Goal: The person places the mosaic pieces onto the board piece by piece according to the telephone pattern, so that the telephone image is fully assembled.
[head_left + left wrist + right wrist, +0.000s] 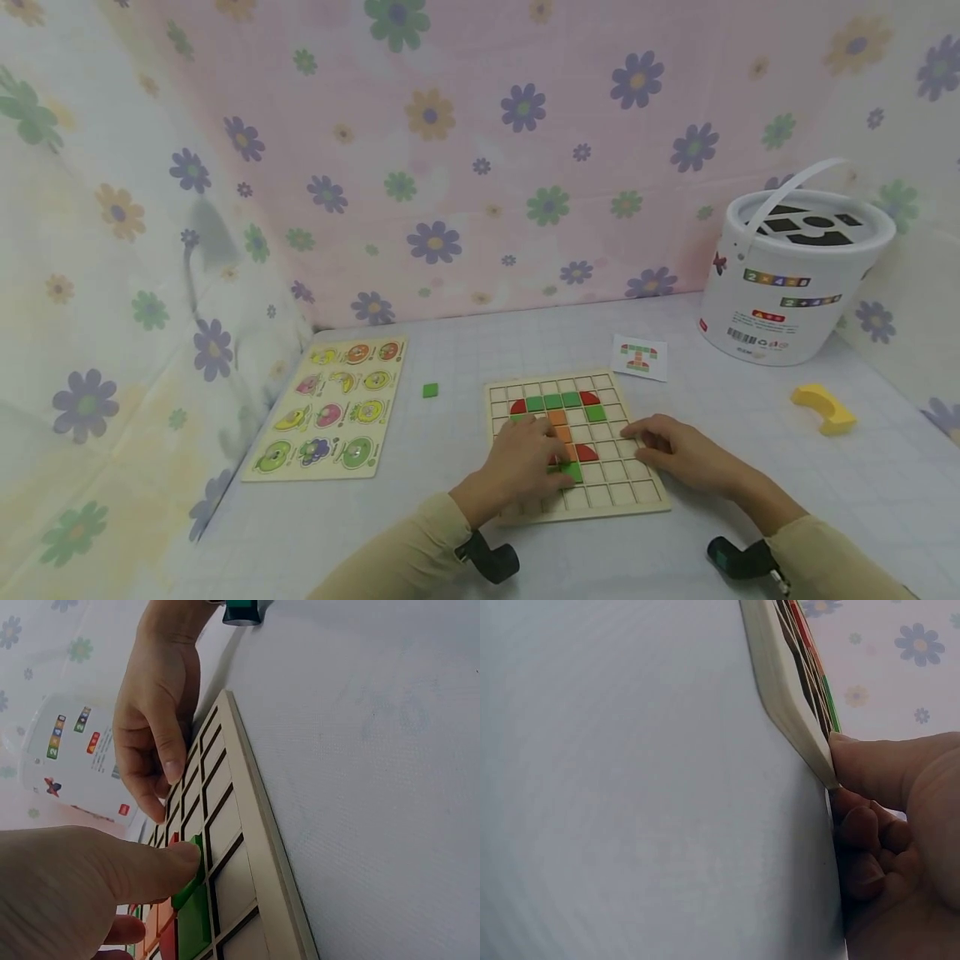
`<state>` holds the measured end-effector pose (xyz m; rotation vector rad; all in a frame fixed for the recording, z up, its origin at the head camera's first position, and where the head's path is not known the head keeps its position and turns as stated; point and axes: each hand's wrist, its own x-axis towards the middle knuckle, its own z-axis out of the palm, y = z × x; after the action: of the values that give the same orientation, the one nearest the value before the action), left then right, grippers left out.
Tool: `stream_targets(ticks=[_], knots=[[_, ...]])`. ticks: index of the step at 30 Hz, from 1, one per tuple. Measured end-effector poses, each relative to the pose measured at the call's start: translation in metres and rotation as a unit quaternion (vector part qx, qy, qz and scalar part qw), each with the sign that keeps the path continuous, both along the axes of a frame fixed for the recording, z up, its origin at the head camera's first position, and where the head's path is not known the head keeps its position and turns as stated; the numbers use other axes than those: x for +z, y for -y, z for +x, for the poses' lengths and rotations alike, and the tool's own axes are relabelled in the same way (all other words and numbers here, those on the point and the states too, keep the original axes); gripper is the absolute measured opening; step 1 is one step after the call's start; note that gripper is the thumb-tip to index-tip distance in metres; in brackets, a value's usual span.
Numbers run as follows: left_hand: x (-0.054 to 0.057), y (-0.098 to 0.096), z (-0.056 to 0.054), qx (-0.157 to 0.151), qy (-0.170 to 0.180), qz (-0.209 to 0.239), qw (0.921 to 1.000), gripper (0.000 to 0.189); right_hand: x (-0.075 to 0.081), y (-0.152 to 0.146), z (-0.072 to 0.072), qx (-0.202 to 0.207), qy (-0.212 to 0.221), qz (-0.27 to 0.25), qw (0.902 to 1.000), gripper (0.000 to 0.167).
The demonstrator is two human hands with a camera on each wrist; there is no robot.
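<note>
A wooden grid board (618, 492) lies on the table, holding red, green and orange tiles. My left hand (525, 458) reaches over its lower middle, covering some tiles. There, its thumb and fingers pinch a green square tile (572, 472), which looks slightly raised beside another green tile (193, 922) in the left wrist view. A red quarter-round tile (586, 452) lies just above it. My right hand (686, 454) grips the board's right edge, thumb on top and the other fingers curled at the side. Near the top of the grid, one green tile (595, 412) sits under the upper row.
A pattern card (640, 357) lies behind the board. To the left are a loose green tile (430, 390) and a fruit puzzle board (382, 450). At right stand a white bucket (780, 292) with a raised handle and a yellow arch block (823, 408).
</note>
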<state>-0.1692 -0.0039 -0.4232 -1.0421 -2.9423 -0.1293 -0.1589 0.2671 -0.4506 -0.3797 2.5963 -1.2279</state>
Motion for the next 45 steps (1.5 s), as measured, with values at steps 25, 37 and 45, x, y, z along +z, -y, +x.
stream_targets(ticks=[25,37,45], knots=[[0.005,0.16,-0.074,0.264,0.045,0.116,0.9566,0.024,0.002,-0.001,-0.002,-0.008,0.003,0.026,0.9996,0.033],[-0.001,0.181,-0.099,0.271,0.094,0.121,0.9504,0.042,-0.001,0.0,-0.002,-0.011,0.009,0.008,0.9999,0.033],[-0.005,0.175,-0.109,0.286,0.101,0.088,0.9487,0.045,-0.001,0.0,-0.002,-0.01,0.004,0.008,0.9999,0.033]])
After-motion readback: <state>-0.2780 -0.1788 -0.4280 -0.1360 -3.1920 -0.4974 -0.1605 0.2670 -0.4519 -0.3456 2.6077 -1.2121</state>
